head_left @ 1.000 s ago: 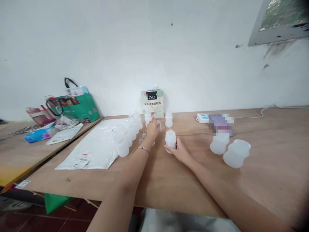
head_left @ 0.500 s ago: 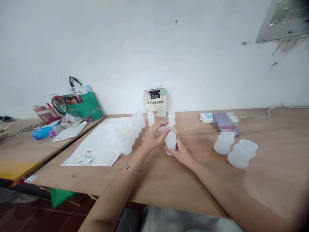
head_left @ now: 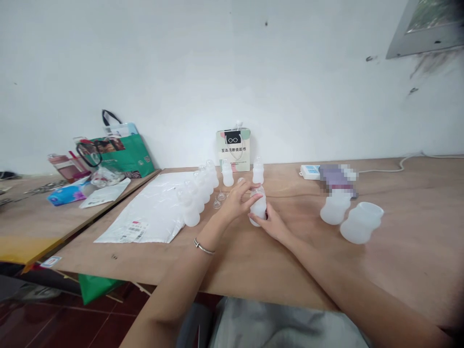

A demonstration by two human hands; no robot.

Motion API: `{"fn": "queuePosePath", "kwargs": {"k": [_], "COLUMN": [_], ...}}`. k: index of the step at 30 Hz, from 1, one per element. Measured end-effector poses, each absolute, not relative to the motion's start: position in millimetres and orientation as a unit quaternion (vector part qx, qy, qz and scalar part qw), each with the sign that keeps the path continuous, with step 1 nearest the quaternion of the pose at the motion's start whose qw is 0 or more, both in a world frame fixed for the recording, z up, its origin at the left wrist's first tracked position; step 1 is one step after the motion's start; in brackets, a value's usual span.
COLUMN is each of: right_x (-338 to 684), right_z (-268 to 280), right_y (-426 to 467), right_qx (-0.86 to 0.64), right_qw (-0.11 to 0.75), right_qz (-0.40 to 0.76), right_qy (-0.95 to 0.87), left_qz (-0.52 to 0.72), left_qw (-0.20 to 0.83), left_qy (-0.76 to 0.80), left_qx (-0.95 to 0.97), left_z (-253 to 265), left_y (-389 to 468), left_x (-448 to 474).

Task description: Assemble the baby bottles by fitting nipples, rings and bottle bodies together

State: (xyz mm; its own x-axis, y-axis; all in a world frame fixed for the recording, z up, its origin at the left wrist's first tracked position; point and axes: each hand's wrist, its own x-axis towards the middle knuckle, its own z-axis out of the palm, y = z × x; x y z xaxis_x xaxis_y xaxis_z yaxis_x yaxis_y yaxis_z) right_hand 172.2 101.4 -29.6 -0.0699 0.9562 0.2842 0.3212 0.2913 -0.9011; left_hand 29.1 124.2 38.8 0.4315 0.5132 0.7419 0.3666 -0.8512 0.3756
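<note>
A frosted white plastic bottle (head_left: 258,212) stands upright on the table between my hands. My right hand (head_left: 274,224) is closed round its lower body. From the left, my left hand (head_left: 239,198) curls its thumb and fingers round a clear domed cap (head_left: 258,190) at the bottle's top. Whether the cap sits fully down is hidden by the fingers. Loose clear caps (head_left: 217,204) lie just left of my left hand. Capped bottles form a row (head_left: 192,212) farther left, and two more, one bottle (head_left: 227,174) and another bottle (head_left: 258,171), stand behind my hands.
At the right are two uncapped frosted bottles (head_left: 362,224). A blurred-out item (head_left: 337,179) and a white box (head_left: 310,171) lie behind them. A white plastic mailer (head_left: 145,208) covers the left side. A paper bag (head_left: 234,150) stands against the wall; a green bag (head_left: 126,157) is far left.
My left hand has come lower over the bottle's top, with its fingers closer round the cap. My right hand keeps its hold. The camera view has shifted slightly.
</note>
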Motion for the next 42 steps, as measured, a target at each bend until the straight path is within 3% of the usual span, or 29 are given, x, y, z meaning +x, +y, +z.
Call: {"fn": "queuePosePath", "kwargs": {"k": [8,13,19,32,42], "right_x": [183,207,236,234,227], "right_z": [-32,-37,-36,-37,-37], "right_y": [102,139,213,264,223], "right_qx": [-0.503,-0.591,-0.693,-0.74,-0.7], "right_qw": [0.447,0.457,0.46,0.445,0.52], "right_qz": [0.304,0.144,0.062,0.065,0.065], "right_qy": [-0.674,-0.649,-0.551,-0.5,-0.484], "left_qz": [0.441,0.449,0.471,0.485,0.485], "left_qw": [0.073,0.016,-0.002,-0.011,-0.024], "left_qy": [0.305,0.371,0.411,0.443,0.459], "left_qx": [0.841,0.813,0.78,0.754,0.744], "left_z": [31,23,22,21,16], "left_y": [119,114,121,134,142], "left_x": [36,38,25,13,5]}}
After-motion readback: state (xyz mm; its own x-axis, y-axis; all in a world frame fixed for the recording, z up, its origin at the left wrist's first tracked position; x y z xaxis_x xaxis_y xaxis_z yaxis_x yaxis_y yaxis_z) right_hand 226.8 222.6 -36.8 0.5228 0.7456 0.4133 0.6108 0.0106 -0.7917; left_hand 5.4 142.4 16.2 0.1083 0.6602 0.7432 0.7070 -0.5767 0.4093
